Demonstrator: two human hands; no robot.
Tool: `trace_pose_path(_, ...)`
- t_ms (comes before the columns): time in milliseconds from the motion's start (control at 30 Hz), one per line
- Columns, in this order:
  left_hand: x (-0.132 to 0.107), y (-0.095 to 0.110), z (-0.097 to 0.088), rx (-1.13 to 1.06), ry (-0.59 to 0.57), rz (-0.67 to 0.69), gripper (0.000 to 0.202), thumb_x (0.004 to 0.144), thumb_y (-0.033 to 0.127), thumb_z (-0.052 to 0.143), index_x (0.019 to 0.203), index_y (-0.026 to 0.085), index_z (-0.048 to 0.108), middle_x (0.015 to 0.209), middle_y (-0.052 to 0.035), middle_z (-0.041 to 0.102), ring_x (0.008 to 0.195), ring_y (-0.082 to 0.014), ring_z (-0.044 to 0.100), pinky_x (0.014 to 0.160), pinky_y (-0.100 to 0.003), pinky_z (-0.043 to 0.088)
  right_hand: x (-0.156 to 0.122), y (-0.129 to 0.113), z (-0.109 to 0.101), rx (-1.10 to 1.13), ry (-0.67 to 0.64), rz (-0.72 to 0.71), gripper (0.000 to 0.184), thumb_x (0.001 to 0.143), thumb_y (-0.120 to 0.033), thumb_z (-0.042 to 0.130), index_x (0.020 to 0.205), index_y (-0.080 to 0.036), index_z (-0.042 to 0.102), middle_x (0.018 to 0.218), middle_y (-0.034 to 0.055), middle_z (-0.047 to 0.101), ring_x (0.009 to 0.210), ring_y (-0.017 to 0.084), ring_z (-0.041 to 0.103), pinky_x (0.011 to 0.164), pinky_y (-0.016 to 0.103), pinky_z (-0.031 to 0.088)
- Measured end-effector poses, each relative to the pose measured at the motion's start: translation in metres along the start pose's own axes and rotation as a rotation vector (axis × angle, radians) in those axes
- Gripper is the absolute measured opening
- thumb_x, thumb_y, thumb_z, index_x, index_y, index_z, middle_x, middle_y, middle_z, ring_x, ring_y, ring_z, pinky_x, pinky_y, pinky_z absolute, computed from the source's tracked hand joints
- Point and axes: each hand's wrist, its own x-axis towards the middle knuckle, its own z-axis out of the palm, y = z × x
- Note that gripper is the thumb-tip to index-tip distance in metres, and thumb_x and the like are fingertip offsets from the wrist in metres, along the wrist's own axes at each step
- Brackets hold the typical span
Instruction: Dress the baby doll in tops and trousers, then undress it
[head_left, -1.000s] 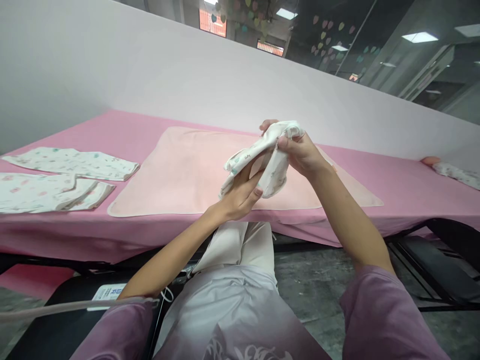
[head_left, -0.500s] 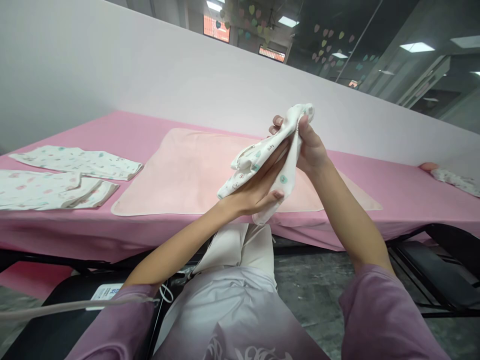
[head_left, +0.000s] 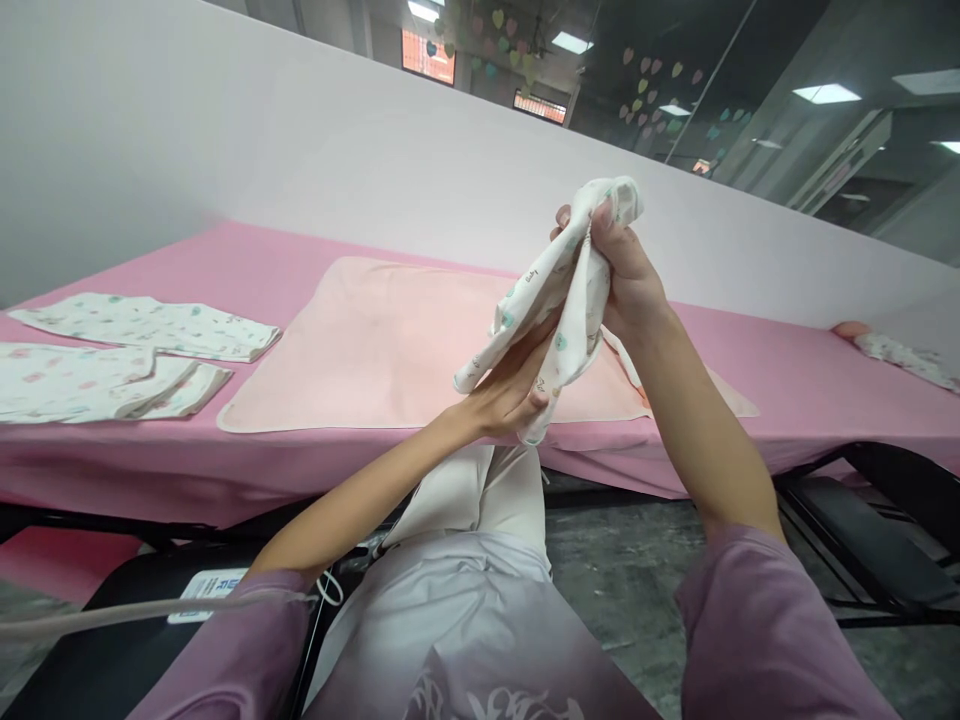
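Note:
A soft white baby garment (head_left: 525,290) with small green prints is bunched in front of me above the table; its exact cut is hidden by the folds. Near its top end, my right hand (head_left: 626,265) grips the cloth, thumb in front and fingertips curled behind. My left hand (head_left: 510,390) reaches up between two hanging layers, fingers stretched out and partly covered. The left thumb stands apart, against the edge of the nearer layer. Beneath lies a peach-coloured mat (head_left: 360,350).
Two printed white garments, one farther back (head_left: 150,322) and one nearer (head_left: 90,385), lie flat on the pink-covered table (head_left: 285,240) at left. More printed cloth (head_left: 904,355) rests at far right. A white wall (head_left: 375,150) borders the back. Black chairs (head_left: 870,540) stand in front.
My right hand has lifted the garment's top slightly up and right. My left hand has shifted a little, and the garment's layers hang further apart.

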Motion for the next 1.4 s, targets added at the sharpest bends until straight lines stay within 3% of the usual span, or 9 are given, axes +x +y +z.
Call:
trace_pose_path(200, -0.062, -0.005, 0.023, -0.293, -0.092, -0.180, 0.104, 0.106, 0.089, 0.017, 0.185, 0.021, 0.027, 0.185, -0.0181, 0.040, 0.177, -0.0406, 0.028, 0.147, -0.059, 0.025, -0.002, 0.003, -0.003, 0.038, 0.043, 0.019, 0.073, 0.081, -0.099, 0.075, 0.098, -0.028, 0.071, 0.101, 0.0078, 0.080, 0.115, 0.032, 0.078, 0.087, 0.045, 0.066)
trace_pose_path(367, -0.121, -0.008, 0.007, -0.403, -0.248, -0.371, 0.076, 0.117, 0.071, 0.027, 0.133, 0.017, 0.078, 0.125, -0.0175, 0.083, 0.123, -0.0324, 0.078, 0.114, -0.049, 0.059, 0.000, 0.011, -0.007, 0.038, 0.091, -0.061, 0.075, 0.081, -0.096, 0.076, 0.103, -0.025, 0.074, 0.108, 0.0028, 0.080, 0.114, 0.030, 0.080, 0.093, 0.045, 0.069)
trace_pose_path(433, -0.136, -0.011, -0.007, -0.344, -0.199, -0.462, 0.066, 0.119, 0.064, 0.033, 0.114, 0.017, 0.080, 0.105, -0.0132, 0.084, 0.102, -0.0262, 0.080, 0.101, -0.042, 0.061, -0.001, 0.012, -0.006, -0.010, 0.128, -0.086, 0.076, 0.087, -0.096, 0.068, 0.105, -0.023, 0.074, 0.111, 0.0019, 0.080, 0.117, 0.030, 0.080, 0.095, 0.045, 0.068)
trace_pose_path(500, -0.141, -0.014, -0.024, -0.239, 0.008, -0.527, 0.062, 0.118, 0.065, 0.038, 0.106, 0.018, 0.077, 0.099, -0.0121, 0.081, 0.094, -0.0249, 0.077, 0.093, -0.041, 0.061, -0.004, 0.011, -0.003, -0.028, 0.158, -0.102, 0.075, 0.091, -0.095, 0.064, 0.104, -0.022, 0.074, 0.110, 0.0010, 0.080, 0.118, 0.030, 0.080, 0.096, 0.045, 0.067)
trace_pose_path(667, -0.092, -0.006, -0.062, -0.005, 0.423, -0.452, 0.045, 0.110, 0.068, 0.053, 0.121, 0.025, 0.060, 0.129, -0.0141, 0.070, 0.120, -0.0280, 0.070, 0.104, -0.048, 0.061, -0.012, 0.004, 0.014, -0.010, 0.186, -0.089, 0.067, 0.092, -0.088, 0.070, 0.098, -0.022, 0.071, 0.101, 0.0018, 0.077, 0.118, 0.032, 0.077, 0.096, 0.045, 0.065)
trace_pose_path(867, -0.008, 0.022, -0.068, 0.301, 0.355, -0.286, 0.050, 0.099, 0.070, 0.074, 0.123, 0.028, 0.059, 0.153, -0.0151, 0.063, 0.149, -0.0358, 0.055, 0.124, -0.062, 0.049, -0.014, -0.001, 0.027, 0.077, 0.179, -0.061, 0.058, 0.089, -0.078, 0.087, 0.093, -0.025, 0.066, 0.104, 0.0066, 0.075, 0.114, 0.029, 0.072, 0.104, 0.047, 0.063)
trace_pose_path(1033, 0.008, 0.019, -0.059, 0.283, 0.410, -0.336, 0.046, 0.100, 0.062, 0.078, 0.124, 0.026, 0.061, 0.157, -0.0153, 0.062, 0.149, -0.0340, 0.054, 0.115, -0.055, 0.055, -0.017, 0.002, 0.024, 0.049, 0.189, -0.039, 0.064, 0.085, -0.086, 0.083, 0.098, -0.026, 0.066, 0.108, 0.0092, 0.074, 0.119, 0.032, 0.071, 0.102, 0.049, 0.064)
trace_pose_path(1233, 0.022, 0.011, -0.066, 0.171, 0.264, -0.312, 0.044, 0.103, 0.067, 0.072, 0.109, 0.025, 0.063, 0.157, -0.0130, 0.064, 0.151, -0.0330, 0.055, 0.130, -0.057, 0.045, -0.015, 0.014, 0.019, 0.095, 0.169, 0.035, 0.067, 0.078, -0.087, 0.088, 0.096, -0.025, 0.068, 0.098, 0.0075, 0.073, 0.101, 0.028, 0.074, 0.092, 0.045, 0.066)
trace_pose_path(1400, 0.025, 0.006, -0.070, -0.018, 0.246, -0.387, 0.046, 0.111, 0.072, 0.054, 0.107, 0.026, 0.053, 0.111, -0.0084, 0.071, 0.096, -0.0226, 0.068, 0.084, -0.039, 0.058, -0.008, 0.038, 0.014, 0.039, 0.125, 0.087, 0.072, 0.074, -0.092, 0.087, 0.085, -0.025, 0.064, 0.081, 0.0031, 0.065, 0.090, 0.025, 0.070, 0.079, 0.039, 0.061)
